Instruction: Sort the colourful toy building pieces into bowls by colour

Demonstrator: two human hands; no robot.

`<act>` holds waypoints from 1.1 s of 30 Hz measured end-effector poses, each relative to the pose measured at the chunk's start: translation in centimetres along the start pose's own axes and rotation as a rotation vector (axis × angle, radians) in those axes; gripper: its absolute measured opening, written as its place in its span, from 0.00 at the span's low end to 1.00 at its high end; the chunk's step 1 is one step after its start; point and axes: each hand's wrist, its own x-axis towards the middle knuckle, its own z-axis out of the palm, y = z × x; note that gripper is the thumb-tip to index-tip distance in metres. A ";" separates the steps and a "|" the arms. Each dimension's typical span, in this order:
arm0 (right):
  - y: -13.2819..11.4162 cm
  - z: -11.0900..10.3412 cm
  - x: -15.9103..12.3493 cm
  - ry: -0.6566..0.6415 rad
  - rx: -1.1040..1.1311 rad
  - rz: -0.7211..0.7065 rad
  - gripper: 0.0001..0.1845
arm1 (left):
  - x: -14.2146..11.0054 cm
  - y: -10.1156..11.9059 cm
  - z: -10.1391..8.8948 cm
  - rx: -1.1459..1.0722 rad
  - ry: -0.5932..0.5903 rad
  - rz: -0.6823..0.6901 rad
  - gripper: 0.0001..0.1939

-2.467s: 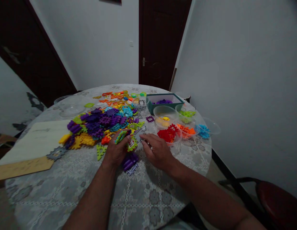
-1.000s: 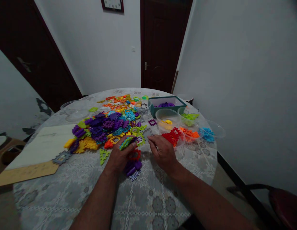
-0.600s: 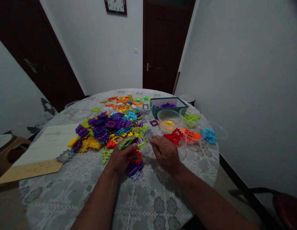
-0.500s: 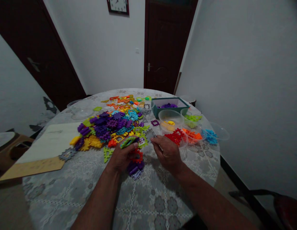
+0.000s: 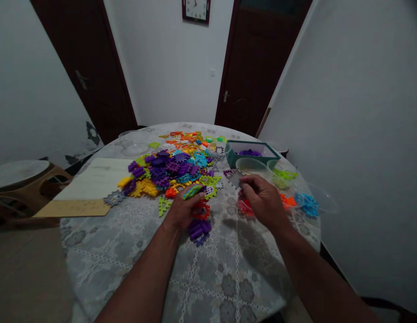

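My left hand (image 5: 179,211) is closed around a small stack of toothed plastic building pieces (image 5: 192,192), mostly green with some blue and purple. Pinched in my right hand (image 5: 264,202) is a grey toothed building piece (image 5: 235,179), raised over the near side of the clear tubs. Red pieces (image 5: 245,207) lie in a tub partly hidden behind that hand. Just beside my left hand are an orange-red toothed piece (image 5: 204,210) and several purple pieces (image 5: 199,229). A lime triangular piece (image 5: 164,206) lies to its left.
A heap of mixed pieces (image 5: 166,168) covers the table's middle. To the right stand a dark green box (image 5: 232,158) and clear tubs with lime (image 5: 285,175), orange (image 5: 288,200) and blue pieces (image 5: 308,204). A tan board (image 5: 73,208) lies at the left.
My right hand has moved right and up with the grey piece, from near the left hand to over the tubs. The left hand keeps its stack. The whole view has shifted.
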 end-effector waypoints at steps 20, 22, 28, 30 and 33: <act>1.3 3.0 13.6 -0.304 -0.233 -0.073 0.14 | 0.7 -0.9 -0.2 -0.091 0.028 0.047 0.23; 0.5 2.9 10.6 -0.437 -0.159 -0.084 0.11 | 0.6 -0.9 0.0 -0.071 0.027 0.047 0.24; -0.1 3.4 4.2 -0.477 -0.065 -0.012 0.14 | 0.3 -0.7 0.2 0.007 -0.029 0.031 0.27; 0.3 3.6 3.1 -0.425 -0.067 0.010 0.13 | 0.3 -0.8 0.0 0.033 -0.041 0.013 0.28; 0.7 3.7 2.1 -0.347 -0.077 0.024 0.10 | 0.4 -1.0 -0.2 0.076 -0.048 -0.004 0.29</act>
